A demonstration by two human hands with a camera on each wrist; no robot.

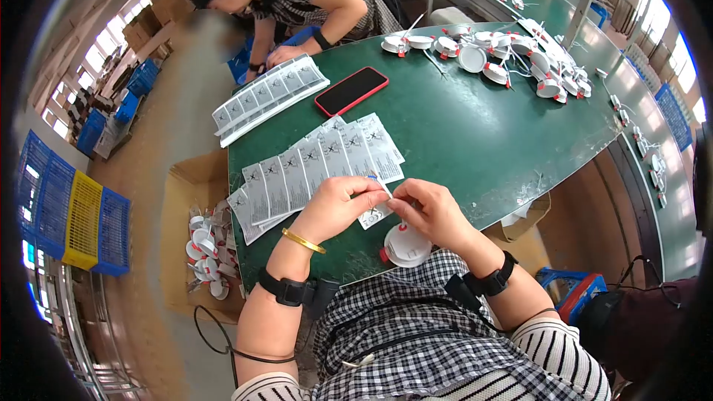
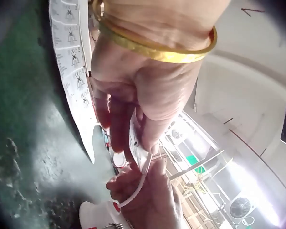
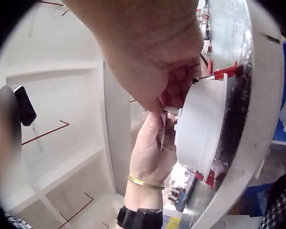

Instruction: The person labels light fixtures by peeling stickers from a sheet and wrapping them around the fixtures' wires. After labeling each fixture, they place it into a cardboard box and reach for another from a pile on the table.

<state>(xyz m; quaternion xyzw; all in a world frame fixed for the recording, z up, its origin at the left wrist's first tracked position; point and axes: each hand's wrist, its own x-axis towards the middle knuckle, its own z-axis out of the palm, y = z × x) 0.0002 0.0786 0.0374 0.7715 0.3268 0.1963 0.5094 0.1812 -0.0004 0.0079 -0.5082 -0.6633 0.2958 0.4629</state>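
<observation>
A round white downlight (image 1: pixel 407 246) with red-sleeved spring clips lies at the table's near edge, just below the hands. Its white cord (image 2: pixel 139 187) rises to the fingertips. My left hand (image 1: pixel 336 208) pinches a small printed label (image 2: pixel 137 145) around the cord's end, between thumb and fingers. Close against it, my right hand (image 1: pixel 437 214) pinches the cord with thumb and index finger. In the right wrist view the downlight (image 3: pixel 200 125) stands beside both hands, and the label (image 3: pixel 162 130) shows edge-on. Printed label sheets (image 1: pixel 297 174) lie fanned out beyond my left hand.
A red-edged phone (image 1: pixel 352 91) and another stack of label sheets (image 1: pixel 269 98) lie farther back on the green table (image 1: pixel 460 134). Many downlights (image 1: pixel 512 56) are heaped at the far right. A cardboard box (image 1: pixel 178 252) of lamps stands at the left. Another person (image 1: pixel 312 0) leans over opposite.
</observation>
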